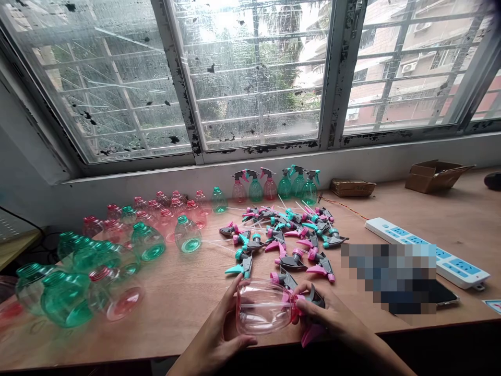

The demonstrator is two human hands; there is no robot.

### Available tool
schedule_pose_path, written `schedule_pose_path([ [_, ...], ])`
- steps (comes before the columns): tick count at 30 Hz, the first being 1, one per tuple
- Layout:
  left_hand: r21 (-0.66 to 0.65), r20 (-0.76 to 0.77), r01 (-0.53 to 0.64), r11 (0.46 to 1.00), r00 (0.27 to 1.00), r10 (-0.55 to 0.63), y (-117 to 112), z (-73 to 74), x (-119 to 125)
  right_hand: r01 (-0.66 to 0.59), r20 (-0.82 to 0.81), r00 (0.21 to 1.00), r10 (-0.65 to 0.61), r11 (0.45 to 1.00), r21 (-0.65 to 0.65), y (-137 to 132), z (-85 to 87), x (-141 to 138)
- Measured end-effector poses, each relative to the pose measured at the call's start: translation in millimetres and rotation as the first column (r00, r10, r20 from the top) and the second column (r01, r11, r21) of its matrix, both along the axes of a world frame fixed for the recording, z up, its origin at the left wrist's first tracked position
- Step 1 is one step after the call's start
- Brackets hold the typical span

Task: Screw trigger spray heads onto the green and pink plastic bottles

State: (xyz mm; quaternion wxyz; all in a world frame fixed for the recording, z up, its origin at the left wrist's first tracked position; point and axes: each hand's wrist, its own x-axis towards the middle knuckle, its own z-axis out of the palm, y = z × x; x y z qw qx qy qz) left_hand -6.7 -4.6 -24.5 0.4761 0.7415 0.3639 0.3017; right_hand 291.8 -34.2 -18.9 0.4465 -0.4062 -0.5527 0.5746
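Observation:
A clear pink spray bottle [263,308] lies on its side in the air over the table's front edge, its neck to the right. My left hand [219,329] is closed around the base end of the bottle. At the neck, the fingers of my right hand [324,308] grip a grey and pink trigger sprayer head [317,296], whose pink trigger points down. The straw runs inside the bottle. Whether the collar is fully screwed on I cannot tell. Just beyond my hands lies a heap of loose sprayer heads [293,258] in grey, pink and teal.
Open pink and green bottles [148,243] fill the left of the wooden table [211,287]. Several bottles with sprayers [270,188] stand along the wall. To the right are a power strip [426,250], a blurred-out flat object [399,282], and cardboard boxes [434,176].

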Motion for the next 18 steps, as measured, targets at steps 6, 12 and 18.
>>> schedule_pose_path([
  [6, -0.008, 0.024, 0.037, 0.999, 0.999, -0.037, 0.9, -1.7, -0.8, 0.017, 0.022, 1.000, -0.017, 1.000, 0.015, -0.5, 1.7, -1.4],
  [12, -0.003, 0.015, 0.017, 1.000, 1.000, -0.016, -0.6, 1.8, 1.5, 0.006, -0.001, 1.000, -0.006, 1.000, -0.004, -0.9, 4.1, -2.2],
  [18, 0.024, 0.014, 0.015, 1.000, 1.000, -0.016, -3.6, 5.7, 1.6, 0.023, 0.029, 0.999, -0.023, 1.000, 0.004, 0.3, 2.4, -1.7],
])
